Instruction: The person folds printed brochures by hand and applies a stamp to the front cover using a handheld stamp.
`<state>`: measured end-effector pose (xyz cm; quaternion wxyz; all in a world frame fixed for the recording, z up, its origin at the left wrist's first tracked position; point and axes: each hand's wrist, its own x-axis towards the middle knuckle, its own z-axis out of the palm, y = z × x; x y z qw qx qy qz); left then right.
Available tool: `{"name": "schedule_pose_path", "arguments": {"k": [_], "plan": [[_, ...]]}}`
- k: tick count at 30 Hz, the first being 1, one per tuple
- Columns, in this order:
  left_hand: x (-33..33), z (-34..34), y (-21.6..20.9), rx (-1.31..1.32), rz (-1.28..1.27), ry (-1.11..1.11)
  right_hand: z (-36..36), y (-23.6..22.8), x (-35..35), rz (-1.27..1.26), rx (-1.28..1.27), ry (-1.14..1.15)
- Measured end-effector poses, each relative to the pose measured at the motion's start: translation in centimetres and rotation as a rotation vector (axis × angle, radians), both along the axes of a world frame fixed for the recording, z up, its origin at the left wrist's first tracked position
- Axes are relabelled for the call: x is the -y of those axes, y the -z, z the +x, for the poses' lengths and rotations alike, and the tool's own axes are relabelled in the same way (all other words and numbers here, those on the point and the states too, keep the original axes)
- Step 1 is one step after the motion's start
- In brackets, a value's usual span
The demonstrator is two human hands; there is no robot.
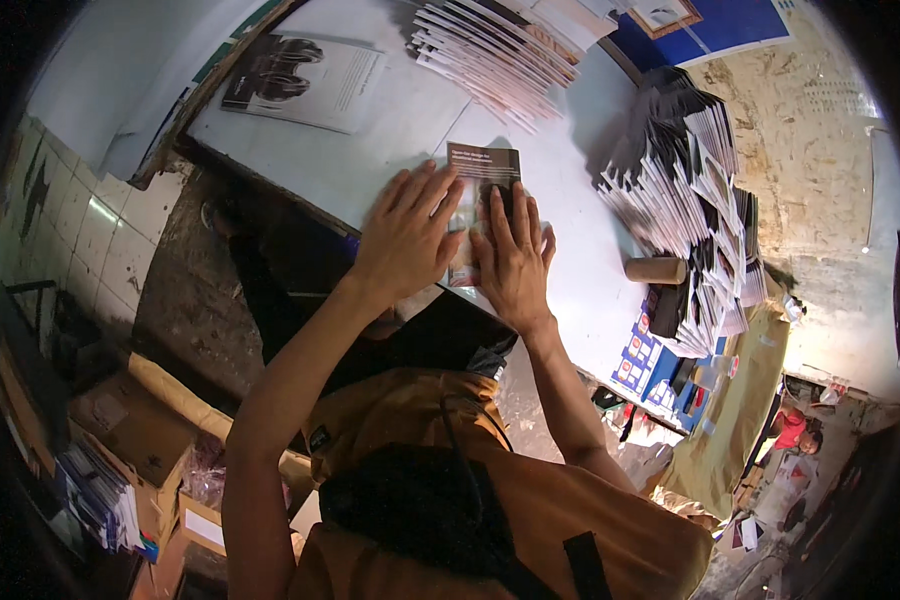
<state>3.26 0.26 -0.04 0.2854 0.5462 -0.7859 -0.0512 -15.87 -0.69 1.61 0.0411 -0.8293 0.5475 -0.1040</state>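
Near the front edge of the white table lies a narrow printed leaflet (483, 160) with a dark brown top, partly covered by my fingers. My left hand (407, 230) rests flat at its left side, fingers stretched out and slightly apart. Over its right side lies my right hand (515, 255), also flat with its fingers extended. Both palms face down, and neither hand grips anything. The lower part of the leaflet shows lighter colours between my hands.
A fanned stack of printed sheets (490, 60) lies at the table's far side. More stacks (670, 200) lean along the right, beside a brown cardboard tube (656, 270). A flat printed sheet (305, 82) is at the far left. Cardboard boxes (135, 425) stand on the floor, lower left.
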Motion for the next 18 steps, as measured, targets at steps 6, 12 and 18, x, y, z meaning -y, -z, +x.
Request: {"name": "schedule_pose_path", "arguments": {"k": [6, 12, 18], "plan": [[0.0, -0.3, 0.0, 0.048, 0.070, -0.021, -2.5, -1.1, -0.4, 0.018, 0.311, 0.052], [0.0, 0.2, 0.1, 0.037, 0.025, 0.018, -15.1, -1.6, -1.0, -0.589, 0.525, 0.582], [0.3, -0.1, -0.3, 0.044, 0.014, 0.008, -20.6, 0.6, 2.7, -0.452, 0.731, 0.428]]}}
